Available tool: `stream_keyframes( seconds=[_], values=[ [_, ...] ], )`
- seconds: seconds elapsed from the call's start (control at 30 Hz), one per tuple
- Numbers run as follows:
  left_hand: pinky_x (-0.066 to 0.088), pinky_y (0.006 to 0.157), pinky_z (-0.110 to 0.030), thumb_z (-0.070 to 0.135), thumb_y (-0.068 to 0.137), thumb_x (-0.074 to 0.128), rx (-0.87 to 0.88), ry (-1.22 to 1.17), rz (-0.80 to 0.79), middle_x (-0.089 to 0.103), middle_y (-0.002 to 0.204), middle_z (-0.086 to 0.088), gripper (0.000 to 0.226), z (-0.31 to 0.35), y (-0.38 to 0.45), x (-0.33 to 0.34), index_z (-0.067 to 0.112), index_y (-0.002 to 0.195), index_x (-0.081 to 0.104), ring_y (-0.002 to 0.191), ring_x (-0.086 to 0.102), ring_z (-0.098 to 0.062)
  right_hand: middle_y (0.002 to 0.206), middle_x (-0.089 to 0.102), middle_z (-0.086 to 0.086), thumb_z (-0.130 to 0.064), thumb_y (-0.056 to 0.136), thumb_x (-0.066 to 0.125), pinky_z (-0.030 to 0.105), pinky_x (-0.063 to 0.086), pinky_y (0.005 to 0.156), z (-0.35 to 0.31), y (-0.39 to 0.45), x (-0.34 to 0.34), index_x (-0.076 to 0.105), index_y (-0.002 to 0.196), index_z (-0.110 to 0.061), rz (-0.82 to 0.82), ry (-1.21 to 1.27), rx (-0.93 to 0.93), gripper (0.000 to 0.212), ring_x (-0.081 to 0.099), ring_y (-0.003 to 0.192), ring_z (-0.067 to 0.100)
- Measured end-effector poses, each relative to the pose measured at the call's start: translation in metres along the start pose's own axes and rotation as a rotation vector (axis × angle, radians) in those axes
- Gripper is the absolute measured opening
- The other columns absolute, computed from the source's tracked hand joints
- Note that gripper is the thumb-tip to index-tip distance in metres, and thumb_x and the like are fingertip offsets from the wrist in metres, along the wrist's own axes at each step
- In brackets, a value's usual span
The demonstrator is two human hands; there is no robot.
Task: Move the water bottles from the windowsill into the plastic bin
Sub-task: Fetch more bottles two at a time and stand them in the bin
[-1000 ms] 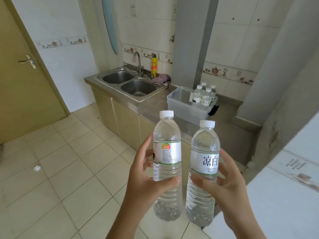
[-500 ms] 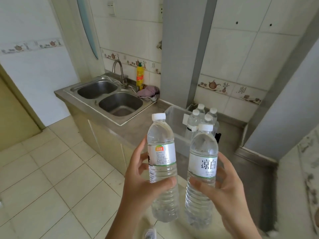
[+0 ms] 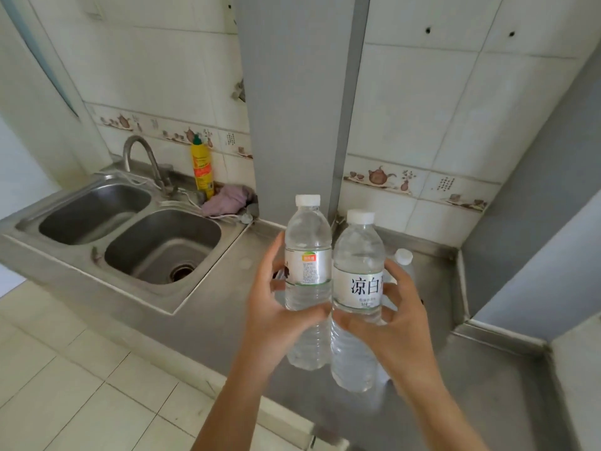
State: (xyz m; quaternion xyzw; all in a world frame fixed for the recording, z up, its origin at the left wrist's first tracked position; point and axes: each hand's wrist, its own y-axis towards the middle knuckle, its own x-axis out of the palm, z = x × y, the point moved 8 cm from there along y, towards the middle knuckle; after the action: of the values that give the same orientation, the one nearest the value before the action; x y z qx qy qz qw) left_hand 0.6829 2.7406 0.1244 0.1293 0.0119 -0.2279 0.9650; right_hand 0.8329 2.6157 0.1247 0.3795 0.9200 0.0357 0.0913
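My left hand [image 3: 276, 317] grips a clear water bottle with a silver and green label [image 3: 307, 252], held upright. My right hand [image 3: 403, 323] grips a second clear bottle with a white label bearing black characters [image 3: 356, 271], also upright and touching the first. Both bottles hang above the steel counter, in front of where the plastic bin stands. The bin itself is almost wholly hidden behind the bottles and my hands. Only the white cap of one bottle in the bin [image 3: 403, 256] shows past my right fingers.
A double steel sink [image 3: 162, 242] with a curved tap [image 3: 140, 157] lies to the left. A yellow detergent bottle [image 3: 201, 167] and a pink cloth [image 3: 227, 200] sit behind it. A grey column [image 3: 292, 109] rises behind the bottles; a grey wall closes the right.
I have walked closer to the counter. Both held bottles now cover the bin, which was visible behind them before. The sink has grown larger at the left.
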Motion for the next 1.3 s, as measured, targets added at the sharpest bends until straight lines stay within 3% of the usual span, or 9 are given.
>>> stream_keyframes(
  seconds=[0.13, 0.33, 0.43, 0.5, 0.7, 0.83, 0.93, 1.13, 1.3],
  values=[
    [0.051, 0.077, -0.011, 0.020, 0.046, 0.094, -0.015, -0.008, 0.011, 0.062, 0.124, 0.027, 0.111, -0.023, 0.055, 0.010, 0.049, 0.141, 0.043, 0.107, 0.061, 0.003, 0.104, 0.063, -0.015, -0.017, 0.052, 0.094, 0.003, 0.047, 0.062, 0.005, 0.055, 0.015, 0.050, 0.117, -0.048, 0.036, -0.020, -0.029, 0.085, 0.063, 0.085, -0.015],
    [0.060, 0.078, -0.029, 0.024, 0.044, 0.090, -0.070, -0.005, -0.016, 0.074, 0.105, 0.009, 0.083, -0.062, 0.117, 0.020, 0.039, 0.119, 0.058, 0.094, 0.072, -0.009, 0.102, 0.063, -0.022, -0.022, 0.047, 0.094, 0.019, 0.054, 0.073, 0.022, 0.113, 0.034, 0.047, 0.109, -0.055, 0.059, -0.093, -0.044, 0.084, 0.062, 0.092, -0.009],
    [0.054, 0.069, -0.010, 0.029, 0.043, 0.088, -0.060, 0.019, -0.047, 0.071, 0.101, 0.027, 0.080, -0.077, 0.140, 0.021, 0.058, 0.108, 0.052, 0.089, 0.070, 0.005, 0.104, 0.063, -0.021, -0.025, 0.046, 0.094, 0.015, 0.052, 0.072, 0.034, 0.134, 0.046, 0.046, 0.112, -0.052, 0.037, -0.109, 0.000, 0.086, 0.061, 0.091, -0.011],
    [0.055, 0.067, -0.012, 0.023, 0.044, 0.089, -0.079, -0.003, -0.053, 0.072, 0.100, 0.026, 0.078, -0.094, 0.153, 0.022, 0.061, 0.102, 0.054, 0.088, 0.072, 0.001, 0.106, 0.064, -0.021, -0.028, 0.046, 0.093, 0.018, 0.051, 0.075, 0.042, 0.146, 0.052, 0.048, 0.117, -0.046, 0.035, -0.132, 0.032, 0.086, 0.061, 0.093, -0.010],
    [0.053, 0.068, -0.013, 0.019, 0.048, 0.092, -0.156, 0.055, -0.126, 0.065, 0.097, 0.028, 0.076, -0.136, 0.180, 0.035, 0.048, 0.103, 0.048, 0.088, 0.067, 0.003, 0.092, 0.056, -0.033, -0.030, 0.052, 0.090, 0.033, 0.055, 0.077, 0.053, 0.173, 0.061, 0.044, 0.112, -0.044, 0.066, -0.449, 0.033, 0.077, 0.064, 0.090, 0.008],
    [0.052, 0.072, -0.011, 0.017, 0.051, 0.094, -0.181, 0.137, -0.223, 0.062, 0.096, 0.031, 0.076, -0.153, 0.187, 0.051, 0.047, 0.102, 0.047, 0.086, 0.063, 0.008, 0.077, 0.046, -0.028, -0.044, 0.058, 0.083, 0.024, 0.040, 0.064, 0.064, 0.185, 0.060, 0.040, 0.109, -0.040, 0.090, -0.690, 0.099, 0.067, 0.053, 0.077, 0.009],
    [0.047, 0.067, -0.007, 0.014, 0.050, 0.094, -0.210, 0.170, -0.254, 0.063, 0.093, 0.027, 0.073, -0.163, 0.185, 0.061, 0.044, 0.099, 0.048, 0.084, 0.059, 0.015, 0.078, 0.055, -0.021, -0.031, 0.059, 0.083, 0.015, 0.035, 0.054, 0.069, 0.184, 0.055, 0.041, 0.098, -0.041, 0.118, -0.691, 0.115, 0.058, 0.056, 0.073, 0.010],
    [0.045, 0.067, -0.006, 0.027, 0.045, 0.090, -0.248, 0.243, -0.343, 0.055, 0.105, 0.023, 0.075, -0.181, 0.177, 0.069, 0.045, 0.103, 0.046, 0.091, 0.053, 0.014, 0.082, 0.067, -0.008, -0.005, 0.071, 0.078, 0.003, 0.037, 0.061, 0.064, 0.195, 0.052, 0.058, 0.097, -0.029, 0.117, -0.697, 0.055, 0.041, 0.063, 0.074, 0.007],
    [0.039, 0.069, -0.009, 0.034, 0.048, 0.094, -0.214, 0.376, -0.434, 0.046, 0.109, 0.026, 0.085, -0.186, 0.173, 0.071, 0.040, 0.113, 0.040, 0.098, 0.051, 0.002, 0.083, 0.065, -0.005, -0.002, 0.068, 0.081, 0.017, 0.047, 0.070, 0.072, 0.188, 0.062, 0.063, 0.103, -0.021, 0.066, -0.671, 0.087, 0.043, 0.062, 0.078, 0.011]
  ],
)
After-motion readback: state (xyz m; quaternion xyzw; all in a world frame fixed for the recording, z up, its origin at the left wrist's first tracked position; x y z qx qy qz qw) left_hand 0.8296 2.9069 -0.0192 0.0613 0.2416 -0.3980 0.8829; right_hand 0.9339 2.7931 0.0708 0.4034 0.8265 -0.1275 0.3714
